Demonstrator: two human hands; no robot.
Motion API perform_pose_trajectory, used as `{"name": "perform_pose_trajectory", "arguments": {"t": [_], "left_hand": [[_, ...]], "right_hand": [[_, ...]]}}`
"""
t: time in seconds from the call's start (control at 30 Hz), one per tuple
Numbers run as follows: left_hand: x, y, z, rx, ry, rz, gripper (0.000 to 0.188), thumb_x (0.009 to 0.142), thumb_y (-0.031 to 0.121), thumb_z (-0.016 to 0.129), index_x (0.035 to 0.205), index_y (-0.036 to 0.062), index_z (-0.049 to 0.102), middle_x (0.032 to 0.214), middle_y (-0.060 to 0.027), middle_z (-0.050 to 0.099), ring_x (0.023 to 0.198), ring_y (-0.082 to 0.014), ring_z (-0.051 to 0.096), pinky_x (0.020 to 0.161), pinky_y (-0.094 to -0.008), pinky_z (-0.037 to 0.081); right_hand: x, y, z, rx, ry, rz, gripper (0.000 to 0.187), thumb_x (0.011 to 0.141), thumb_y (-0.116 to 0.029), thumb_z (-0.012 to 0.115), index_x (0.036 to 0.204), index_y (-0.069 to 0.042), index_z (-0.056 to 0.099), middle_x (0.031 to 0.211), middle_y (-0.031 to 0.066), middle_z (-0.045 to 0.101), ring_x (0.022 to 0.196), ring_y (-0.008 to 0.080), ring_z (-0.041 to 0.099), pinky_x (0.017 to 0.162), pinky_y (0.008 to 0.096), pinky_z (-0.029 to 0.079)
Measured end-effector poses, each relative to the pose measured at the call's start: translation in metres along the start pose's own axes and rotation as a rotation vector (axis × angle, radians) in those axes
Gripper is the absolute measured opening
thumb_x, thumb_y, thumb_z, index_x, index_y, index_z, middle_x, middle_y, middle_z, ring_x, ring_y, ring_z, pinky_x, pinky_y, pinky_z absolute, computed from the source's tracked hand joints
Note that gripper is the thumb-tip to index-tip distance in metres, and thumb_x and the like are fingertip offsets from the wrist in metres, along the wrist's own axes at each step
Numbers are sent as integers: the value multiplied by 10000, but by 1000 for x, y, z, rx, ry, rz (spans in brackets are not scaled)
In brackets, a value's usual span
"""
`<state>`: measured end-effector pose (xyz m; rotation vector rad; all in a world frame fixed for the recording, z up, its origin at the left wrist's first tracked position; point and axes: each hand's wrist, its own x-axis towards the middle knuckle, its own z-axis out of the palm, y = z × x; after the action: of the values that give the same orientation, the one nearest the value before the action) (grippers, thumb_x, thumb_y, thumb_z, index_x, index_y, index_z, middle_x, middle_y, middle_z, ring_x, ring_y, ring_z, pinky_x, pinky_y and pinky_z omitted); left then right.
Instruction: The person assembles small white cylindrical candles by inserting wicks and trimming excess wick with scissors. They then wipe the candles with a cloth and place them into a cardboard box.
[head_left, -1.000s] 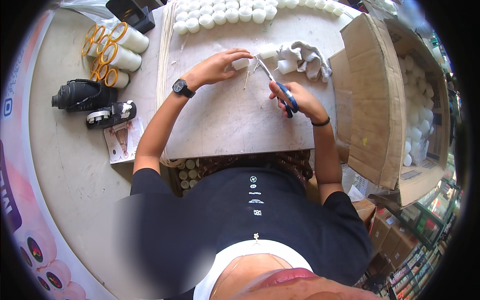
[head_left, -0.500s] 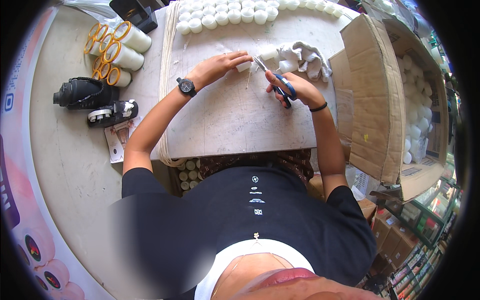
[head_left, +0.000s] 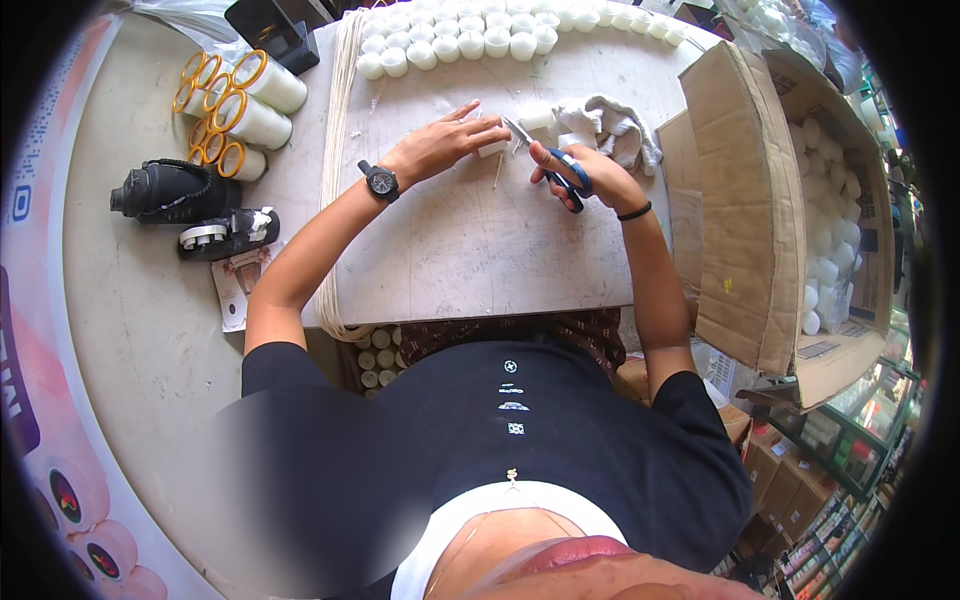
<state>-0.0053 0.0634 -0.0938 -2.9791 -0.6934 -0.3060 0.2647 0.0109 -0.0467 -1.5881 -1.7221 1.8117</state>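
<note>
Cardboard box (head_left: 745, 210) on the right, loaded with white cups (head_left: 838, 245); orange-rimmed jars (head_left: 262, 122) cluster far left, a lettered banner (head_left: 45, 300) beyond. Mid-worktop (head_left: 470, 250), far side: right hand (head_left: 606, 182) clamped round blue scissors (head_left: 563, 181), blades by the left hand (head_left: 440, 146), its fingers spread over one cup (head_left: 493, 149).
</note>
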Motion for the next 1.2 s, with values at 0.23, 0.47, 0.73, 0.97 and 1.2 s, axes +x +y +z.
{"name": "perform_pose_trajectory", "arguments": {"t": [0.23, 0.47, 0.73, 0.97, 1.2], "left_hand": [[-2, -3, 7, 19, -94, -31, 656, 893, -55, 549, 1464, 232, 401, 1434, -12, 517, 1162, -182, 638, 1244, -422, 280], [-4, 2, 4, -11, -98, -79, 660, 917, -13, 557, 1490, 264, 383, 1449, -18, 519, 1194, -174, 620, 1241, -421, 283], [-8, 3, 12, 53, -22, -60, 642, 914, 39, 592, 1484, 264, 401, 1436, -19, 528, 1236, -177, 589, 1235, -405, 301], [-11, 6, 13, 45, 5, -66, 640, 904, 46, 605, 1476, 257, 413, 1434, -23, 531, 1234, -179, 588, 1228, -386, 320], [-12, 6, 12, -17, 45, -57, 629, 901, -12, 571, 1457, 250, 437, 1416, -35, 546, 1190, -207, 620, 1207, -389, 357]], "right_hand": [[5, 8, -9, -2, 2, -45, 866, 753, -863, 564, 883, -22, 724, 543, -36, 535, 449, 72, 546, 417, 206, 394], [1, 3, -15, 0, -34, -37, 799, 789, -808, 596, 928, -31, 723, 559, -45, 530, 463, 60, 546, 442, 201, 426], [5, 2, -16, -32, 29, -11, 771, 728, -798, 676, 829, -37, 743, 508, -37, 514, 448, 74, 536, 420, 215, 398], [11, 9, -23, -116, 25, 18, 619, 817, -673, 701, 922, -66, 759, 543, -44, 526, 453, 57, 504, 411, 206, 377], [10, 11, -23, -53, 12, -49, 554, 827, -603, 738, 908, -55, 759, 535, -40, 522, 429, 57, 490, 388, 212, 348]]}}
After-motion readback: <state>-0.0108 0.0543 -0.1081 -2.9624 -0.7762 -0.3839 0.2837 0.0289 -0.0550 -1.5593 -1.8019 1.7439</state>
